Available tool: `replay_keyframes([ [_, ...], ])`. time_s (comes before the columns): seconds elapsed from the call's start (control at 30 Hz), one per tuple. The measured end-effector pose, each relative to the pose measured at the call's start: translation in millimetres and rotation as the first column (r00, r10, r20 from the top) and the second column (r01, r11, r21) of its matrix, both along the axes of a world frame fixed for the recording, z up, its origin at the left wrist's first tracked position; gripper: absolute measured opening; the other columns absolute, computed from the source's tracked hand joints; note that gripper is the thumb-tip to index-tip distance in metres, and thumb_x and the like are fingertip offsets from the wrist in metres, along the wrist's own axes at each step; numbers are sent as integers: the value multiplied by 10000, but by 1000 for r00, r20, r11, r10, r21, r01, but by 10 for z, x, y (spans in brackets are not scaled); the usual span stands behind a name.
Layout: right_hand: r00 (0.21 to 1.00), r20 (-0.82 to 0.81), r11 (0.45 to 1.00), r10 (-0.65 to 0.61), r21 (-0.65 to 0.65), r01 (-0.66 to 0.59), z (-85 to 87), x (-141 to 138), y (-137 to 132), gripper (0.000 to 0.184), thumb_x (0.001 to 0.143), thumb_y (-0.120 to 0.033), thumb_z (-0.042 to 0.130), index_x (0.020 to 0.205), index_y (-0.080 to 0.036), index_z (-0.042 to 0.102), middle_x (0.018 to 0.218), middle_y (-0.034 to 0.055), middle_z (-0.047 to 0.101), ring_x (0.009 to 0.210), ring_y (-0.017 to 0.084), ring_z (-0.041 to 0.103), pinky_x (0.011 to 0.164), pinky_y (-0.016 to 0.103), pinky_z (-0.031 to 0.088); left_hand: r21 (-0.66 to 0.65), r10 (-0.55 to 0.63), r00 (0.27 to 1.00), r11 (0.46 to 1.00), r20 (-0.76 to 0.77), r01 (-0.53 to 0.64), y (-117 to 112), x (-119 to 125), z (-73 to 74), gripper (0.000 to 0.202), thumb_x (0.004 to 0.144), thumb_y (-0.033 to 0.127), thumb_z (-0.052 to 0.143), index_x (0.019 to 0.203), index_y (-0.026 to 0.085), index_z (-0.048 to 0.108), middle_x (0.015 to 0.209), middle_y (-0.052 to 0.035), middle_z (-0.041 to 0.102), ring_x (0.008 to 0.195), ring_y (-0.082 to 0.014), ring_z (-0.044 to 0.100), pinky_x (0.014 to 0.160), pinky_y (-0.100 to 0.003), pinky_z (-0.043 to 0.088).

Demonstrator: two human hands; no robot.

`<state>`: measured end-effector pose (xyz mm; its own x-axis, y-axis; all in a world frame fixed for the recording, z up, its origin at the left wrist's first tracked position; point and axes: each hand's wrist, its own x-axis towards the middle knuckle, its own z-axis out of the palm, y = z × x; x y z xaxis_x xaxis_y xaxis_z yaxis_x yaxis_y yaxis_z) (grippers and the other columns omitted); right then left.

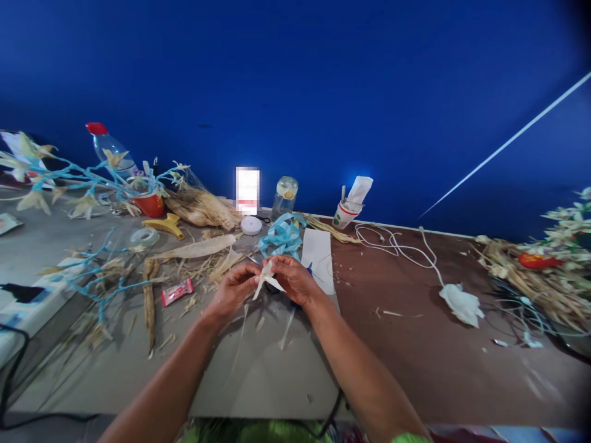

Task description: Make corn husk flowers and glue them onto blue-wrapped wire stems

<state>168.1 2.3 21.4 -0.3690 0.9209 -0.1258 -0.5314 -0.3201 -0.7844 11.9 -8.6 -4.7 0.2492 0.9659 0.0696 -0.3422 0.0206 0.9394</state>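
Note:
Between my two hands, over the middle of the table, is a pale corn-husk flower [266, 279] with pointed petals spread outward. My left hand [234, 288] pinches it from the left side. From the right, the fingers of my right hand [294, 280] close on the top of the same flower. Just behind my hands lies a heap of light blue ribbon [282, 235]. A white paper sheet [318, 258] lies beside my right hand. Something dark and blue sits partly hidden beneath my hands. Dry husk strips [198, 247] are scattered to the left.
Blue-stemmed flower branches stand in a red cup [150, 203] at the left, near a tilted plastic bottle [111, 147]. A glass jar [285, 195], a tape roll [251, 225] and a white cup [347, 213] line the wall. A white cable [429, 255] and dried stalks [521, 277] lie right.

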Motion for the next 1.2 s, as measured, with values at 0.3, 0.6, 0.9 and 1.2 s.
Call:
replay_keyframes([
  [0.3, 983, -2, 974, -185, -131, 183, -196, 28, 116, 330, 640, -407, 735, 557, -158, 536, 570, -32, 532, 494, 71, 455, 508, 212, 386, -56, 67, 988, 997, 143, -59, 48, 10, -58, 220, 602, 306, 793, 703, 165, 658, 657, 3, 604, 591, -103, 529, 568, -223, 402],
  [0.6, 989, 52, 990, -140, 42, 138, -83, -148, -57, 149, 582, -205, 750, 685, -173, 647, 617, -34, 584, 532, 73, 465, 532, 206, 363, -79, 153, 951, 987, 267, -137, 39, 38, 51, 182, 606, 223, 787, 711, 179, 645, 671, 23, 628, 653, -103, 562, 675, -233, 436],
  [0.9, 929, 175, 921, -326, 281, 270, -79, -204, -91, 313, 763, -366, 591, 514, -179, 557, 576, -20, 490, 582, 98, 431, 585, 234, 340, -95, 113, 942, 992, 315, -87, 44, 57, 25, 184, 618, 207, 777, 744, 181, 646, 736, 8, 662, 728, -130, 607, 754, -277, 453],
  [1.2, 919, 233, 889, -319, 411, 205, -45, -233, -176, 201, 702, -253, 665, 894, -229, 610, 841, -3, 549, 781, 131, 519, 737, 257, 425, -205, 134, 918, 977, 374, -59, 28, 69, 51, 245, 544, 205, 819, 708, 169, 640, 669, 18, 639, 628, -97, 579, 656, -222, 450],
])
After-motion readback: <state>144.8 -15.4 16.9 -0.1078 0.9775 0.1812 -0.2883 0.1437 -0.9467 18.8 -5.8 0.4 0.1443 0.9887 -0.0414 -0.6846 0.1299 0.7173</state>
